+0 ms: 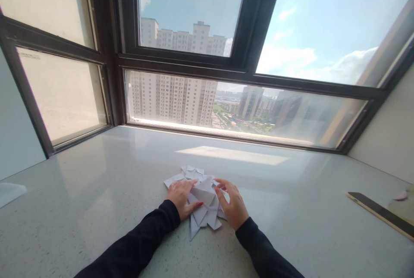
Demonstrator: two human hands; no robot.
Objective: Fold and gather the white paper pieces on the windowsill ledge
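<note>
A loose pile of folded white paper pieces (211, 215) lies on the pale speckled counter, with pointed ends and flaps sticking out all round. On top of it is a larger folded paper (204, 192) between my two hands. My left hand (181, 196) grips its left side, the thumb lying along the lower edge and the fingers at the upper left. At the right edge, my right hand (231, 202) has its thumb and index finger close together on the paper. Exactly how the fingertips pinch is too small to make out.
The counter (106, 209) runs up to dark-framed windows (194, 64), with a sunlit patch near the glass. A dark flat object with a light edge (381, 213) lies far right, near a small pink item (401, 196). A white object (11, 192) sits at the left edge.
</note>
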